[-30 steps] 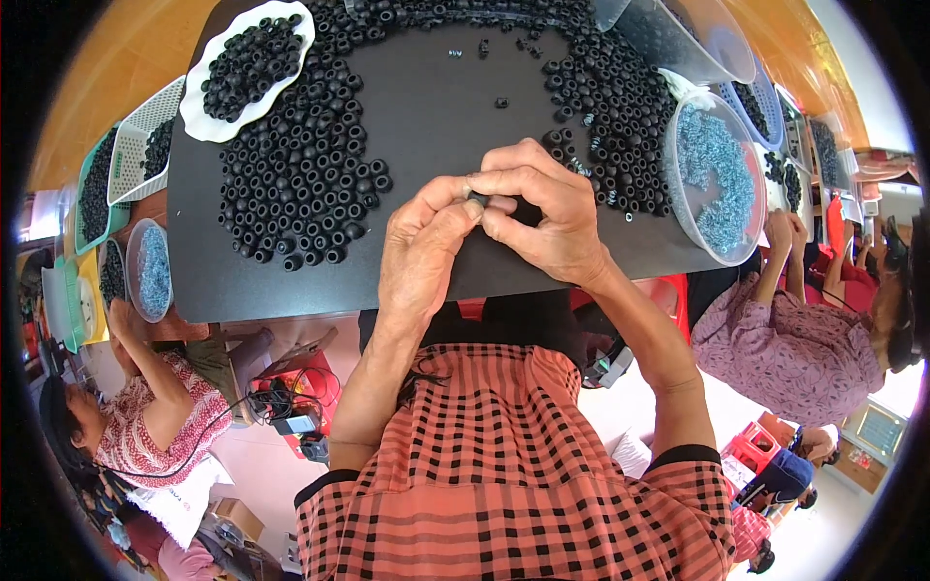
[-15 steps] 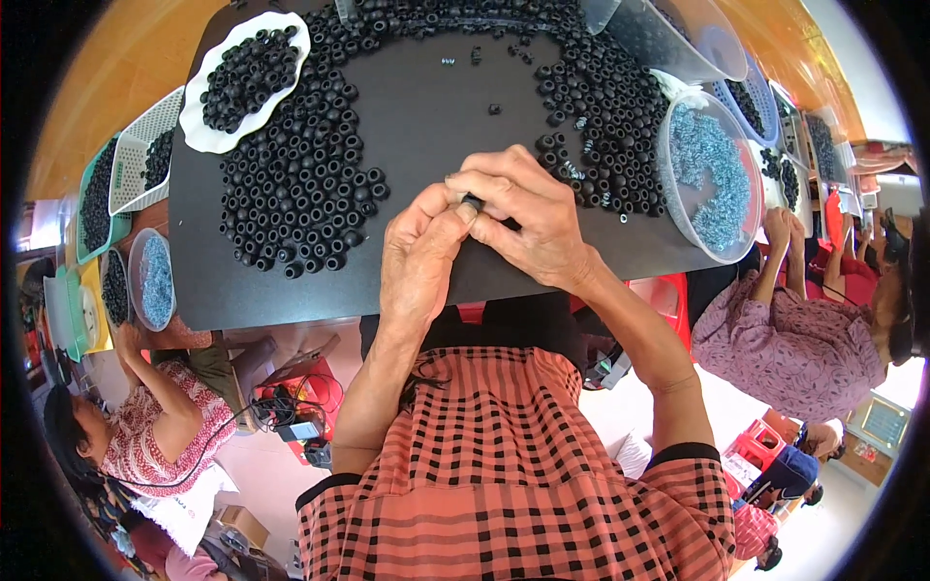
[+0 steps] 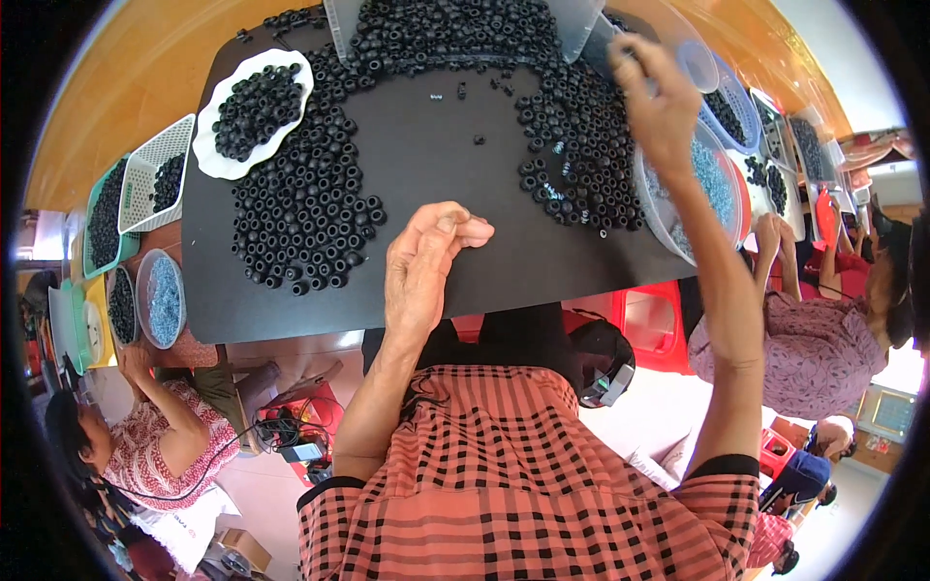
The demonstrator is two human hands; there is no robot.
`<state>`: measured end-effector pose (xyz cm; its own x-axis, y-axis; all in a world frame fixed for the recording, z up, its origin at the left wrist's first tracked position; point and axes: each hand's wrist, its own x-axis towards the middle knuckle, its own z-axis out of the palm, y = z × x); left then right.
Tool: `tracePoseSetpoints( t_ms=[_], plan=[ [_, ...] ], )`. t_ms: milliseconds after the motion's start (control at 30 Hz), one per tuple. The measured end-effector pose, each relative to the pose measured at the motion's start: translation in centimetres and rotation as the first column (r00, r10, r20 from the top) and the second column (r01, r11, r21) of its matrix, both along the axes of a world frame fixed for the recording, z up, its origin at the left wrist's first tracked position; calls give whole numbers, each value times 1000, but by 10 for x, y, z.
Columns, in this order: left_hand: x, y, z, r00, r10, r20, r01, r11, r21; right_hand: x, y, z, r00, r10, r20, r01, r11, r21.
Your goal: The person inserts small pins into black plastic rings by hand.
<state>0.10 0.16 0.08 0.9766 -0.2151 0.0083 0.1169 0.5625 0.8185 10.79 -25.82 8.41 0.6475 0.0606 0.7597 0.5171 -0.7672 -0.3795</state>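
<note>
- The right hand (image 3: 659, 102) has just parted from the left hand (image 3: 418, 271) and now hangs at the far right, above the right pile of black ring-shaped parts (image 3: 596, 165); its forearm passes over the round tub (image 3: 647, 208) of bluish springs (image 3: 715, 184).
- This means, I judge, that the two-handed handling of a small black part is interrupted, and the work is between two pieces.
- The left hand stays over the near middle of the dark table (image 3: 426, 145), with thumb and forefinger drawn together; I cannot tell if something small is pinched there.
- The right fingers are curled but blurred by motion, so I cannot tell if they grasp a part or are released.
- The left pile of black ring-shaped parts (image 3: 295, 213) lies left of the left hand, beside the scalloped white plate (image 3: 206, 150); more parts fill the clear bin (image 3: 341, 29) at the far side.
- Loose springs (image 3: 554, 192) lie at the right pile.
- No brand or label is readable on the table; the white bag (image 3: 184, 528) at near left has marks too small to read.
</note>
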Motion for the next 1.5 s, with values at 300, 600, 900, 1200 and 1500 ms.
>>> tracePoseSetpoints(
  t_ms=[300,600,900,1200,1500],
  plan=[
    [0,0,1,1000,-29,6,29,1000,1,41,17,-2,999,-11,34,15,993,-117],
    [-2,-2,-3,1000,-15,7,15,998,61,88,122,-45,907,368,-206,-397,910,-122],
    [-4,-1,-2,999,-39,-37,42,997,59,100,149,-64,899,345,-269,-428,824,-372],
    [-3,-1,-1,999,-31,-17,32,997,69,44,124,-43,798,398,-453,-473,879,-59],
    [2,-1,-5,996,74,-49,-82,978,-190,-39,118,-39,687,507,-520,-375,861,344]
  ],
)
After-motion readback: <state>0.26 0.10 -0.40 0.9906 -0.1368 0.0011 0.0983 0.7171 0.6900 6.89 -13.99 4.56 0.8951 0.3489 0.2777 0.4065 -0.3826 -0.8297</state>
